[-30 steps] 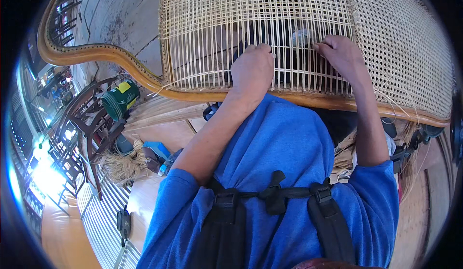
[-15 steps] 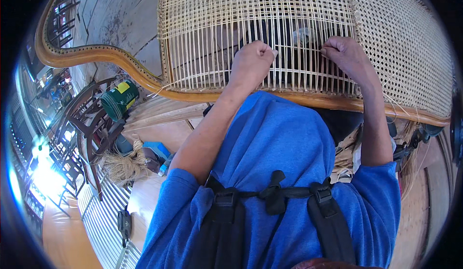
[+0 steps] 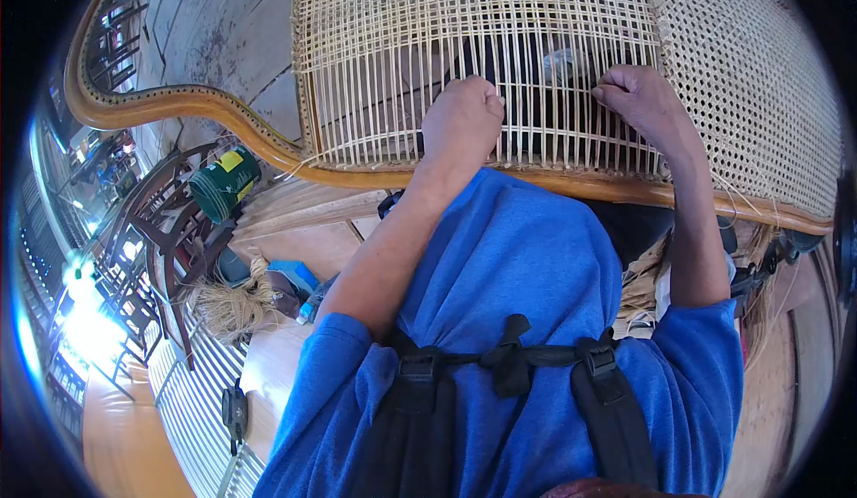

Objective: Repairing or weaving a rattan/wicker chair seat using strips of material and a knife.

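Pale cane strands (image 3: 357,105) run lengthwise across a curved wooden frame (image 3: 223,101) before me, with a loosely woven part (image 3: 482,7) at the far side. My left hand (image 3: 460,123) is closed over the upright strands, with thumb and fingers pinched together. To its right, my right hand (image 3: 638,101) is also pinched, close to the densely woven panel (image 3: 750,78). A thin crosswise cane strand (image 3: 544,88) stretches between the two hands, and its ends disappear at my fingers. Nearer me, another crosswise strand passes through the uprights just inside the front rail.
A dark green bucket (image 3: 214,190) with a yellow patch stands left, beside dark wooden chair frames (image 3: 161,230). Below it lie a bundle of fibre (image 3: 237,306) and a blue item (image 3: 295,275). Loose strands (image 3: 759,302) hang at the right. Black straps (image 3: 420,409) cross my blue shirt.
My left hand has shifted slightly left, and its fingers are more curled over. My right hand has stayed almost in place, still pinched.
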Motion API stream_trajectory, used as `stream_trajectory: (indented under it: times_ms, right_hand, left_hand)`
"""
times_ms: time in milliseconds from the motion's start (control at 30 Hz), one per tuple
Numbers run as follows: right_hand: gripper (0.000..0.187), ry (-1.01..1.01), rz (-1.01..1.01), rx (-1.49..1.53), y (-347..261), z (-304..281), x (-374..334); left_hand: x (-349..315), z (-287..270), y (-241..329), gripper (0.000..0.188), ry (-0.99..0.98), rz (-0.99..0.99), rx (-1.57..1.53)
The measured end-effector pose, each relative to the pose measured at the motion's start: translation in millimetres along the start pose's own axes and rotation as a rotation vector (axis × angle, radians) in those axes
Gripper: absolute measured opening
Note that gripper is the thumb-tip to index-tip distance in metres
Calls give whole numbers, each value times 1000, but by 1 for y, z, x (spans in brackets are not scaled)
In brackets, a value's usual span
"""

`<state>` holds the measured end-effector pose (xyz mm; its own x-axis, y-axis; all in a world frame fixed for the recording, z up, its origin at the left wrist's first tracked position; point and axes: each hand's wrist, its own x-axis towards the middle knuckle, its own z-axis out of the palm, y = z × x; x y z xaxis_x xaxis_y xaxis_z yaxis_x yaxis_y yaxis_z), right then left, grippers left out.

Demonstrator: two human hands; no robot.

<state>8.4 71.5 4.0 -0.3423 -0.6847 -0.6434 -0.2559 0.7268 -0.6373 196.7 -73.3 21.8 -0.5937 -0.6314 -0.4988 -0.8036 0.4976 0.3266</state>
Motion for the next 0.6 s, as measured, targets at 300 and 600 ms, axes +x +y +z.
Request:
stream_trajectory:
  times_ms: [300, 600]
  right_hand:
    - [34, 252, -130, -219, 2, 24, 3]
    - [26, 0, 8, 35, -2, 3, -1]
  left_hand:
    - [-7, -3, -10, 17, 125, 110, -52]
    - [-8, -7, -1, 19, 60, 56, 149]
